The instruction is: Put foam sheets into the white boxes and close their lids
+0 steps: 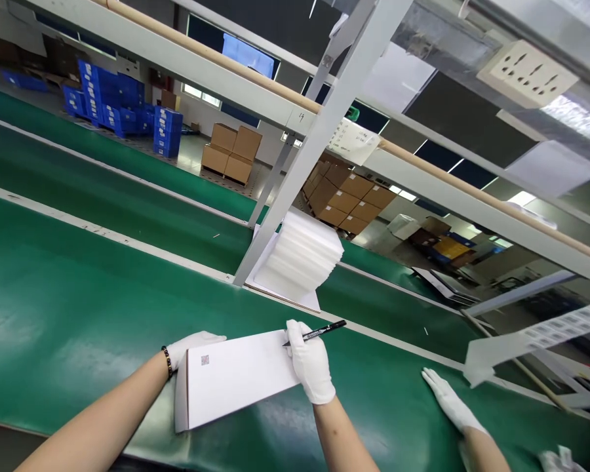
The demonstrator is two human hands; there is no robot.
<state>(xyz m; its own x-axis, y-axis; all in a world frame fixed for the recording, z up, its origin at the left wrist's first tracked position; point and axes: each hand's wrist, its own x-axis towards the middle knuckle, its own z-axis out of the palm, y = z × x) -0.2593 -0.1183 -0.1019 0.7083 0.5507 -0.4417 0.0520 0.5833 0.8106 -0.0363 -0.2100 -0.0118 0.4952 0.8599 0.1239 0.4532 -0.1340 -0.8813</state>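
A long white box (240, 377) with a small square printed code near its left end lies tilted across the green belt. My left hand (194, 344), in a white glove, holds the box at its far left corner. Its fingers stretch along the far edge and its thumb is hidden. My right hand (312, 364), also gloved, grips a black marker pen (324, 330) above the right end of the box. The pen's tip points left, close to the top face; I cannot tell whether it touches.
A stack of white foam sheets (299, 255) stands beyond the belt edge, beside a slanting white post (319, 131). Another person's gloved hand (447, 396) rests on the green belt (103, 282) at right. A shelf rail (216, 65) crosses overhead, with a power strip (528, 73) above.
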